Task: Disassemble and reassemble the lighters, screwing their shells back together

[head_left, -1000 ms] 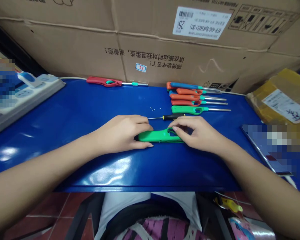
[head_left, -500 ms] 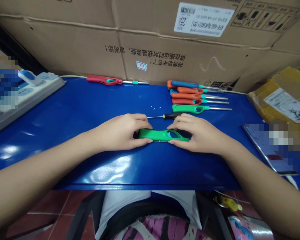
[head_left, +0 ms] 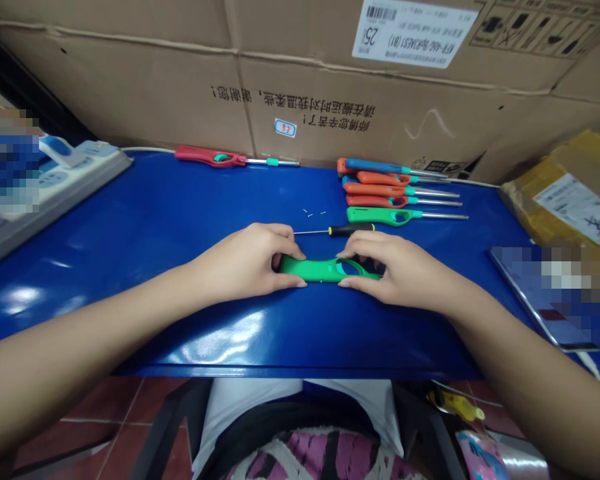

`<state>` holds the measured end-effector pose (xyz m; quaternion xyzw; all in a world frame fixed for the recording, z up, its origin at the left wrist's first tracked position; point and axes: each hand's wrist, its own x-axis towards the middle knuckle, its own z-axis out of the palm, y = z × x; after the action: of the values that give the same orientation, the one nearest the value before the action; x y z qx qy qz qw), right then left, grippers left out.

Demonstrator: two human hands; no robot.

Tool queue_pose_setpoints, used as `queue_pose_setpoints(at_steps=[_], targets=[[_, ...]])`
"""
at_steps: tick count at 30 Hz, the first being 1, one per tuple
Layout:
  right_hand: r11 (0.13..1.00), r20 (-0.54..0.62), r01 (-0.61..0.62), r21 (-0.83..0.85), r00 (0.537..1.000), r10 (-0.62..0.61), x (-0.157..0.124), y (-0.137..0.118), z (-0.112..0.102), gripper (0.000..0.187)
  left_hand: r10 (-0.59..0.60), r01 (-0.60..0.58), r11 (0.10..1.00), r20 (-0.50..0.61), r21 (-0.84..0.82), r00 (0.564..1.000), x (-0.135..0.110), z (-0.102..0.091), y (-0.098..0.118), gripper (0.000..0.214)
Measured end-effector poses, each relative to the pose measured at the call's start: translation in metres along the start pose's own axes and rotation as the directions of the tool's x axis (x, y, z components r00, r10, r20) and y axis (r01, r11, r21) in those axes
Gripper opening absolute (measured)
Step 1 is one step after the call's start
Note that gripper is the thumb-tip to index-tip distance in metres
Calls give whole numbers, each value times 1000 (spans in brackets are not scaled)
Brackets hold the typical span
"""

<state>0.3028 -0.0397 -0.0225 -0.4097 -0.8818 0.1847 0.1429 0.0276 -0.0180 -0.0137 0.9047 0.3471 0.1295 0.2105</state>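
A green lighter body [head_left: 313, 270] with a turquoise trigger lies crosswise low over the blue table, held at both ends. My left hand [head_left: 260, 261] is closed round its left end, thumb on the near side and fingers on the far side. My right hand [head_left: 387, 265] pinches the other end by the trigger opening, hiding its tip. Just beyond is a screwdriver [head_left: 353, 229] with a black and yellow handle. Several tiny screws [head_left: 310, 215] lie behind its shaft.
Several long-necked lighters [head_left: 400, 190] in blue, orange, red and green are at the back right. A red lighter [head_left: 210, 157] lies back left. A power strip [head_left: 55, 180] is on the left; a phone [head_left: 535, 307] and a taped parcel [head_left: 570, 193] are right. A large carton [head_left: 180, 80] stands behind.
The view has shifted slightly. My right fingers are a little nearer, so more of the screwdriver handle shows. Both hands keep hold of the green lighter body.
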Motion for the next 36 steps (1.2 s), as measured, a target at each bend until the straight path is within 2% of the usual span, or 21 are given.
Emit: queue_pose_setpoints(at_steps=[3,7,12,15,17,22,29,32,36], targets=[[998,4,-57,32,998,56,0,-3,1,27,-39,39,999,1,20,999,-1,0,1,27],[999,-7,-46,5,999,46,1,-5,2,24,-33,32,983,0,182,999,-3,0,7,25],[997,-21,53,-64,998,-54,1,-1,4,26,116,-91,866,-19,492,993,-3,7,10,27],[992,-56,83,-99,994,-89,1,1,4,33,179,-156,807,15,570,984,-1,9,6,28],[985,-62,108,-133,991,-117,1,3,3,35,208,-188,789,33,585,977,-1,8,3,27],[964,-74,156,-214,982,-176,0,2,0,23,237,-220,809,41,545,971,-1,5,-1,28],[961,-112,141,-237,979,-171,-1,-4,5,24,264,-235,837,13,494,965,0,12,2,33],[971,-107,139,-197,981,-162,0,-3,7,22,249,-232,847,29,479,968,0,13,2,30],[986,-169,145,-77,973,-156,2,2,4,16,210,-205,850,45,485,977,2,9,-1,27]])
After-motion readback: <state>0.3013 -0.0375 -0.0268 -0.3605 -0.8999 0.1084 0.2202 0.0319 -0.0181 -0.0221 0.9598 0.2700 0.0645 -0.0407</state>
